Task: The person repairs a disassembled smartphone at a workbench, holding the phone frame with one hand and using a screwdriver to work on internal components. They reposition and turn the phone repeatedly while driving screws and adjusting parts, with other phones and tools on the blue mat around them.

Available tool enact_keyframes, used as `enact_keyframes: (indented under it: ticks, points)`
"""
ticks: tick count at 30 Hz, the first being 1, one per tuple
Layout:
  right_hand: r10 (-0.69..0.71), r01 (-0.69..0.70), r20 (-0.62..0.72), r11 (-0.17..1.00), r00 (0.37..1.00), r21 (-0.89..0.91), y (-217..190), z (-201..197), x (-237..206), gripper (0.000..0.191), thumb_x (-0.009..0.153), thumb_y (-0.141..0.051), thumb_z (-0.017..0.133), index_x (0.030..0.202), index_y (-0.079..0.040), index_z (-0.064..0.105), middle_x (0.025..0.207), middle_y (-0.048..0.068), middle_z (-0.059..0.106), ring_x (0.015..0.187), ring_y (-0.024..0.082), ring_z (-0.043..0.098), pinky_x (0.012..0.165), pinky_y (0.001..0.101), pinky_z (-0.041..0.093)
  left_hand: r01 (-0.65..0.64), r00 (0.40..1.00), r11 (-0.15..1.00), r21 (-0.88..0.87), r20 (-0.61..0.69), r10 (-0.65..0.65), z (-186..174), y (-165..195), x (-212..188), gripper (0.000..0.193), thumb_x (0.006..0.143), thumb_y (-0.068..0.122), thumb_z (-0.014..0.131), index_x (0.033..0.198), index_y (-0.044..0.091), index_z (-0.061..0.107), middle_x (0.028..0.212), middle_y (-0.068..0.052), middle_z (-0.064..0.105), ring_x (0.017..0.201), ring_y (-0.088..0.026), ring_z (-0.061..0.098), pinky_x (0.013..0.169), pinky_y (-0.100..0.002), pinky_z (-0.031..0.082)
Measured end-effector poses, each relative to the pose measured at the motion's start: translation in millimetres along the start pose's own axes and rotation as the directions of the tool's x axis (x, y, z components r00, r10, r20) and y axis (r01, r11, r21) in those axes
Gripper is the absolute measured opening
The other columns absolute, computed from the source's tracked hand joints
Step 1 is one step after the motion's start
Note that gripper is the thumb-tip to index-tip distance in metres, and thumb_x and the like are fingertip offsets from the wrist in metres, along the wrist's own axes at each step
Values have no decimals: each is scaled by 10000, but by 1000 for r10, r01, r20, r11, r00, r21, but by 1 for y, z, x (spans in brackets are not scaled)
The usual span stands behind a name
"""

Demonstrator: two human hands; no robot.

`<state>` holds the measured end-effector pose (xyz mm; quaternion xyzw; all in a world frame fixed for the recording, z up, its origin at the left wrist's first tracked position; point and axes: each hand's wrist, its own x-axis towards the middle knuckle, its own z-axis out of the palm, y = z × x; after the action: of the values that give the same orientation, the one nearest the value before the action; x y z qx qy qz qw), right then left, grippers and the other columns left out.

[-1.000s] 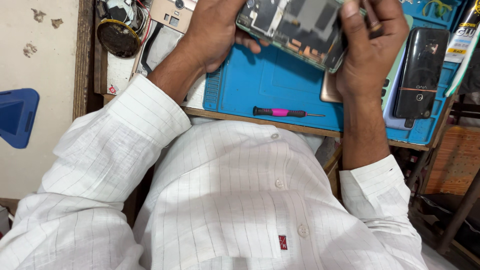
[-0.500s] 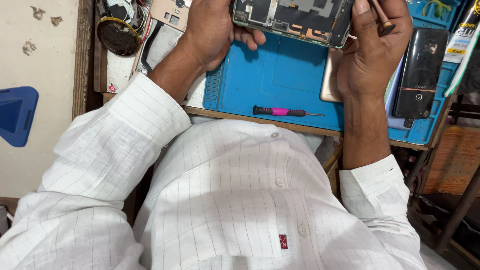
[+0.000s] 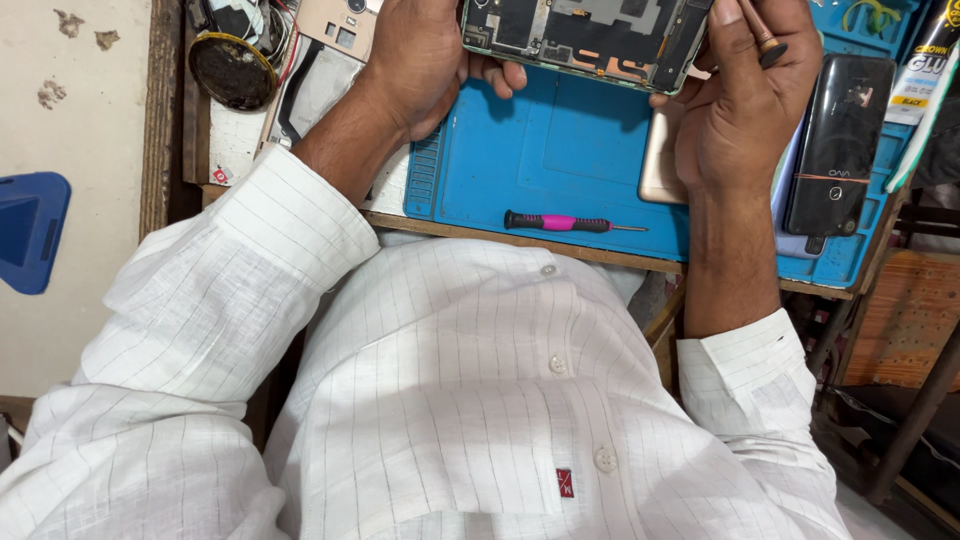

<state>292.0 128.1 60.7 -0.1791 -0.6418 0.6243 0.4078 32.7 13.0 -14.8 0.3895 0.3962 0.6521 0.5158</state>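
- left hand [image 3: 425, 60]: grip clamped on opened phone [image 3: 585, 35], left end
- right hand [image 3: 745, 100]: grip pinching phone's right end, plus brown tool [image 3: 762, 38]
- screwdriver [image 3: 570, 222] lies on blue mat [image 3: 530, 150], untouched

A small phone-repair workshop: a blue repair mat [image 3: 560, 160] covers the wooden desk [image 3: 520, 238], with a pink-handled screwdriver [image 3: 565, 222], an opened phone [image 3: 590, 35], spare handsets and a glue tube [image 3: 925, 70].
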Motion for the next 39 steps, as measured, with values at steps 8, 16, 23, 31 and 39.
enact_keyframes:
  ticks: [8,16,23,31,39]
  points:
    - [2,-2,21,1000,1000,-6,-2,2,0,186,1229,-95,583,1352,42,612,1122,167,752,861,232,765,587,343,615,1,1000,998,58,-10,0,-2,-5,0,553,1149,415,315,1080,5,680,837,-159,768,735,-171,775,649,-293,668]
    - [19,-19,8,1000,1000,-4,-4,4,-1,156,1223,-57,549,1317,59,594,1068,187,734,816,252,762,543,361,606,-10,1000,1000,6,-15,10,-4,-9,0,503,1153,396,352,1095,2,659,898,-163,761,765,-178,770,646,-306,658]
    - [8,-8,11,1000,1000,-11,-3,8,-1,201,1214,-164,604,1279,25,626,1039,145,739,811,218,757,553,335,607,-5,1000,1000,-9,-12,5,-3,-6,1,480,1163,376,355,1084,11,657,890,-152,751,745,-173,746,622,-303,626]
    - [19,-23,-46,995,999,-98,3,5,-1,165,1185,-127,701,1189,35,667,979,121,730,829,180,738,704,323,624,3,1000,999,39,-14,-2,-1,-5,-2,486,1156,387,348,1068,27,662,874,-123,749,729,-154,732,619,-303,612]
    - [15,-15,3,998,1000,-56,-4,13,0,197,1180,-203,655,1212,-8,663,961,93,741,775,143,744,584,276,590,-13,1000,999,52,-25,14,0,-5,-2,485,1146,410,373,1063,27,658,870,-120,747,720,-151,733,603,-300,609]
